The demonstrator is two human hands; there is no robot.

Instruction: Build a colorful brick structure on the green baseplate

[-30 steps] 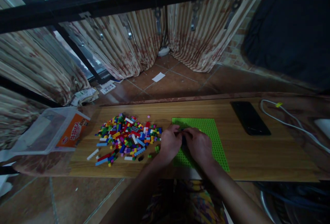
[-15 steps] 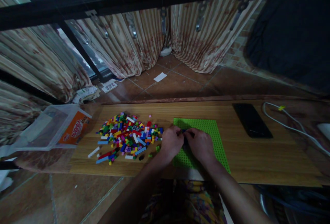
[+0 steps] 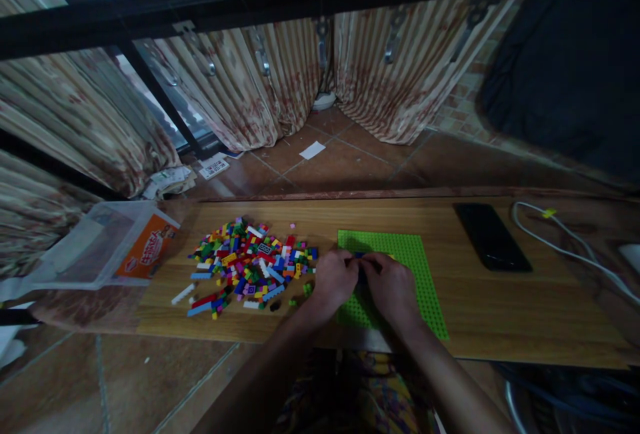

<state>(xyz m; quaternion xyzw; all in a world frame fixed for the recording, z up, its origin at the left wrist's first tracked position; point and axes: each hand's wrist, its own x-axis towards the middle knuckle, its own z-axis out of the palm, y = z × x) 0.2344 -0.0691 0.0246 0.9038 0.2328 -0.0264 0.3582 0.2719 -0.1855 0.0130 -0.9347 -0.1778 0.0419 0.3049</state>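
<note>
A green studded baseplate (image 3: 425, 287) lies on the wooden board, with both hands over its left and middle part. My left hand (image 3: 336, 277) is closed in a pinch, its fingertips at a small dark blue building brick (image 3: 359, 255). From the other side my right hand (image 3: 390, 281) pinches at the same dark blue brick, fingertips almost touching the left ones. The fingers cover most of the brick, so its size and seating on the plate cannot be made out. A small bit of yellow shows just behind the right hand.
Left of the baseplate spreads a pile of loose coloured bricks (image 3: 250, 257). A clear plastic tub (image 3: 100, 247) with an orange label lies at the board's left end. To the right are a black phone (image 3: 493, 237) and a white cable (image 3: 565, 241).
Both hands stay together over the baseplate and have shifted only slightly. The yellow bit behind the right hand now shows. The whole view has moved a little.
</note>
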